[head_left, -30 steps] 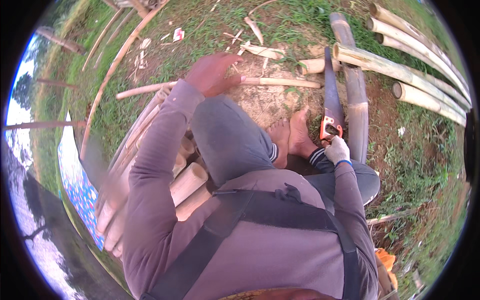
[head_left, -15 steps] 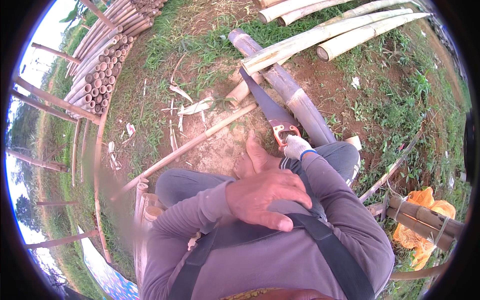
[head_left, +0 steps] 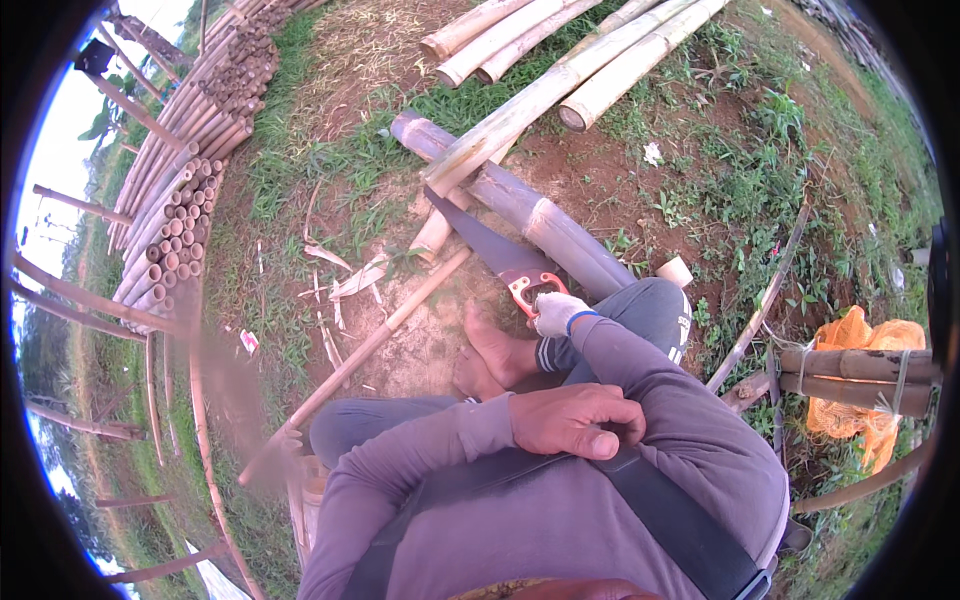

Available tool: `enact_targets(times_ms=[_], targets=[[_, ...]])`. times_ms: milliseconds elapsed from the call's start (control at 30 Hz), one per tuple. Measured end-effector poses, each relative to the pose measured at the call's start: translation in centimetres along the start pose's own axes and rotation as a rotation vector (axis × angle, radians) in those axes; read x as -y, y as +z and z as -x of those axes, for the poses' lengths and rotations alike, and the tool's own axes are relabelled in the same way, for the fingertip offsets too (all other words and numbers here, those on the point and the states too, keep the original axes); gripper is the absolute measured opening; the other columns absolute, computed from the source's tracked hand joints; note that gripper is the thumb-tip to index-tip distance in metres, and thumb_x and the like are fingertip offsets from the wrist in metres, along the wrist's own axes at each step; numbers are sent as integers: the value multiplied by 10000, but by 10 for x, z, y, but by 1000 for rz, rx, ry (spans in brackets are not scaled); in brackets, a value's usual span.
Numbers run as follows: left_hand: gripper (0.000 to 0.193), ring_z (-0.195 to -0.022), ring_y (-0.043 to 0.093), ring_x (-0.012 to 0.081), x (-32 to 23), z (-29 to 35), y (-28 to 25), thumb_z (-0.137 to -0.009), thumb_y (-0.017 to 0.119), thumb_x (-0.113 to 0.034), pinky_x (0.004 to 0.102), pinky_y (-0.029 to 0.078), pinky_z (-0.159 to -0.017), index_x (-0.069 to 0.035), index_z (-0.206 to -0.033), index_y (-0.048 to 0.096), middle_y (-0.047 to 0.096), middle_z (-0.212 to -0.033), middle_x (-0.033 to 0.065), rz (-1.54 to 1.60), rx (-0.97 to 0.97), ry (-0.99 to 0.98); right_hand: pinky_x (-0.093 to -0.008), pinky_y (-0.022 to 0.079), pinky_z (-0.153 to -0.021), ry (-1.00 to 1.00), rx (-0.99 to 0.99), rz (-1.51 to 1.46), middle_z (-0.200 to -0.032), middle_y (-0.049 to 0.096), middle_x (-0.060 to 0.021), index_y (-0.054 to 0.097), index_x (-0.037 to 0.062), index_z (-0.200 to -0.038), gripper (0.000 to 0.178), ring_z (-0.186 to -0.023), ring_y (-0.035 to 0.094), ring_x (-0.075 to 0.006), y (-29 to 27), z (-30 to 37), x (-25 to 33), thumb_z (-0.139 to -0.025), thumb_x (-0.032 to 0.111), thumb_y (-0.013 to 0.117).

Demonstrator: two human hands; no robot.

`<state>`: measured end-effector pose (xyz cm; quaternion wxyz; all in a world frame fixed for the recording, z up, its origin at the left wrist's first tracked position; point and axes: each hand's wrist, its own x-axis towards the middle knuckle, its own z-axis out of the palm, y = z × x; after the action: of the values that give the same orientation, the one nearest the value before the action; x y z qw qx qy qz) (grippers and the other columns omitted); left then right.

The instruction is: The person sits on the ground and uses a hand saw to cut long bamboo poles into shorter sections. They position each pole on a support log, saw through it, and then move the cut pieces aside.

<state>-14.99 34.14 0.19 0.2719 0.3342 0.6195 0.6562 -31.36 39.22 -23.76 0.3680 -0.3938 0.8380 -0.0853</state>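
Dark-bladed, orange-handled handsaw (head_left: 490, 242) — beside the thick grey-brown bamboo pole (head_left: 548, 226), tip by the pale bamboo pole (head_left: 530, 112). White-gloved right hand (head_left: 556, 314): fingers closed round its handle (head_left: 519, 287). Bare left hand (head_left: 572, 418) near the purple-grey right sleeve (head_left: 640, 365) — fingers curled, can't tell if gripping.

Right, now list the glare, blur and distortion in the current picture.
Head view throughout: sky at left blown out to white; hazy smear at lower left; saw and right hand fairly clear; fisheye distortion inside a black rim.
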Motion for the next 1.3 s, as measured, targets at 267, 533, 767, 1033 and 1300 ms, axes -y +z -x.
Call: enact_targets(times_ms=[267,533,767,1033,1300], targets=[[1122,-1069,556,275,-24,10,0,-891,401,-1010,433,371,-988,-4,-1345,608,638,-1204,108,-178,17,-61,-510,601,-982,10,-22,-1,-1206,801,-197,817,60,-1207,421,-1169,760,-378,-12,22,15,-994,412,728],[1162,-1078,542,279,-10,16,5,-865,450,-1014,425,366,-1010,-10,-1439,569,619,-1210,104,-166,-81,19,-518,594,-1018,40,43,-16,-1315,783,-180,788,61,-1303,444,-1241,743,-357,-27,34,27,-989,368,722],[1146,-1083,535,292,-13,26,12,-856,493,-1000,417,352,-1013,7,-1401,560,581,-1209,130,-168,-48,12,-517,594,-1019,34,17,3,-1297,788,-185,795,67,-1288,423,-1224,752,-361,-9,14,11,-982,351,727],[1097,-1097,538,262,14,31,15,-867,493,-990,406,342,-1005,-7,-1343,596,585,-1148,100,-4,-71,61,-521,594,-1017,55,27,16,-1282,791,-188,800,62,-1266,436,-1223,749,-371,-14,17,19,-991,394,734],[1035,-1060,525,228,-9,35,20,-895,509,-968,390,316,-982,-33,-1326,618,595,-1145,68,-119,-118,54,-505,592,-1031,53,18,67,-1291,788,-187,798,66,-1268,448,-1234,746,-364,-11,16,16,-991,414,737]])
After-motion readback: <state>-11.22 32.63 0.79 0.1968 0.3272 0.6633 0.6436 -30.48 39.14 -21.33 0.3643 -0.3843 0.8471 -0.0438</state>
